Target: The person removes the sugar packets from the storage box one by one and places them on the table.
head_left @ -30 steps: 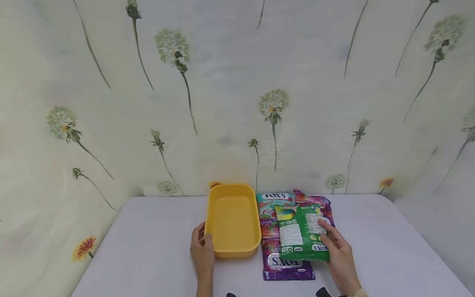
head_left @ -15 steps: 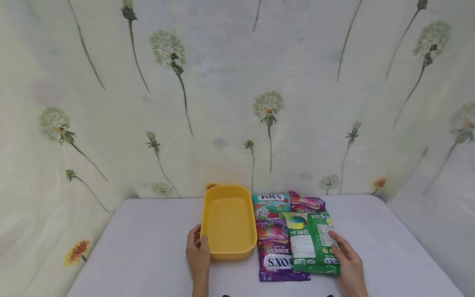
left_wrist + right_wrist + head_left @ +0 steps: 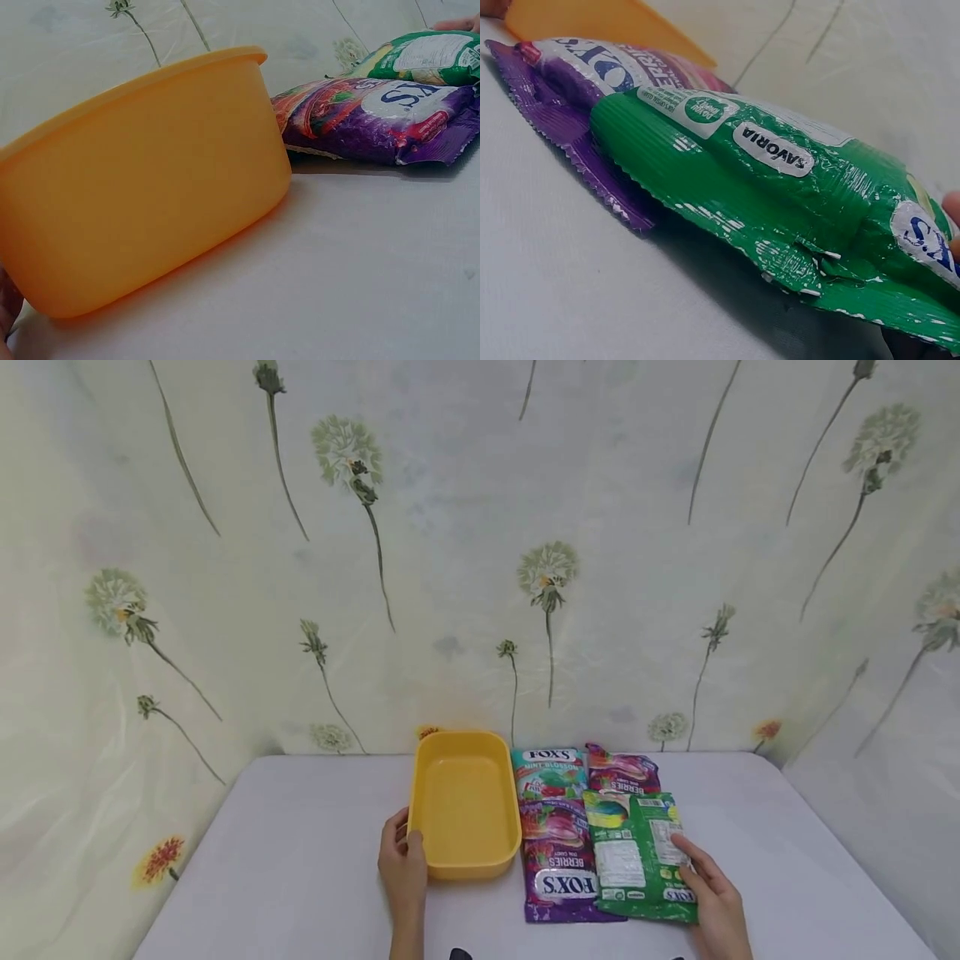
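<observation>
A green candy bag [image 3: 637,860], printed side with a white label up, leans over the right edge of a purple berries candy bag [image 3: 558,860]. My right hand [image 3: 716,897] grips its right side, thumb and fingers at the edge. In the right wrist view the green bag's near seam [image 3: 727,232] stands off the table, with fingertips [image 3: 954,214] at the right border. My left hand [image 3: 402,864] holds the left side of a yellow plastic tub [image 3: 465,810], thumb by the near corner. Nothing lies in the tub.
Behind the bags lie a teal mint candy bag [image 3: 551,768] and another purple candy bag [image 3: 622,771]. The white table [image 3: 315,843] meets a dandelion-print sheet [image 3: 450,568] at its back edge.
My right hand has drawn the green bag right and toward me, uncovering more of the purple bag in front. My left hand and the tub keep their place; the head view shifts slightly.
</observation>
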Tool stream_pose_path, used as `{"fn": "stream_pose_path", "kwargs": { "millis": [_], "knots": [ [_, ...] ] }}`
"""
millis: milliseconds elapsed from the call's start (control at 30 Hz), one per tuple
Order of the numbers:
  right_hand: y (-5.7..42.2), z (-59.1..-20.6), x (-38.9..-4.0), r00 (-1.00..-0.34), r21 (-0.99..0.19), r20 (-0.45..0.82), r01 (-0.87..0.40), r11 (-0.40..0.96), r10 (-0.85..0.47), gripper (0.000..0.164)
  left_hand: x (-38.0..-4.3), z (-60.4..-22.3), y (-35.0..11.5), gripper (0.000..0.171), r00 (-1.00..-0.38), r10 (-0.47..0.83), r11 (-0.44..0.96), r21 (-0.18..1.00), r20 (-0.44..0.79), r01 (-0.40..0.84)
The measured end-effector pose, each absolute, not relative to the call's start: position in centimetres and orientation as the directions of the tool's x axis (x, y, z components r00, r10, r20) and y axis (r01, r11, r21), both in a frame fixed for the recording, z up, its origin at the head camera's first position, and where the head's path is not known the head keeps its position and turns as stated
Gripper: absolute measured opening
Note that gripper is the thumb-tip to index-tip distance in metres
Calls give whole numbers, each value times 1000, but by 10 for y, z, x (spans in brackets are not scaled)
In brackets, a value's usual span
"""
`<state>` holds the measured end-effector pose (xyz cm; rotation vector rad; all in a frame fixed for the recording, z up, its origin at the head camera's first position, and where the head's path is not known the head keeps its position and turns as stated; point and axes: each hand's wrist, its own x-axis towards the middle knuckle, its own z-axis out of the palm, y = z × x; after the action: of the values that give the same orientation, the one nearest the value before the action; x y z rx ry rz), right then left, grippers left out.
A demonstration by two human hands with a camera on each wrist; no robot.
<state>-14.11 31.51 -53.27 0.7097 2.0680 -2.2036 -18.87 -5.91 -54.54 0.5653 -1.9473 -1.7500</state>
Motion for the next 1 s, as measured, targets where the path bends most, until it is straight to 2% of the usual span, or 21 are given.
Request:
{"fn": "stream_pose_path", "kwargs": {
  "millis": [333,467,567,767,1000],
  "knots": [
    [319,-535,-139,-880,-931,-365,342,-126,304,45,-188,-546,-59,36,-817,-573,101,995,68,12],
    [322,-536,-137,-880,-932,-360,354,-77,310,45,-188,-548,-59,36,-818,-572,97,995,61,6],
    [324,-536,-136,-884,-933,-339,360,7,322,44,-189,-548,-59,36,-819,-571,100,995,59,2],
    [327,-538,-136,-880,-887,-265,383,259,394,44,-189,-546,-58,36,-818,-572,95,995,62,9],
    [324,-547,-137,-892,-791,-49,309,528,449,40,-189,-546,-60,37,-821,-568,100,995,56,0]
  ]
}}
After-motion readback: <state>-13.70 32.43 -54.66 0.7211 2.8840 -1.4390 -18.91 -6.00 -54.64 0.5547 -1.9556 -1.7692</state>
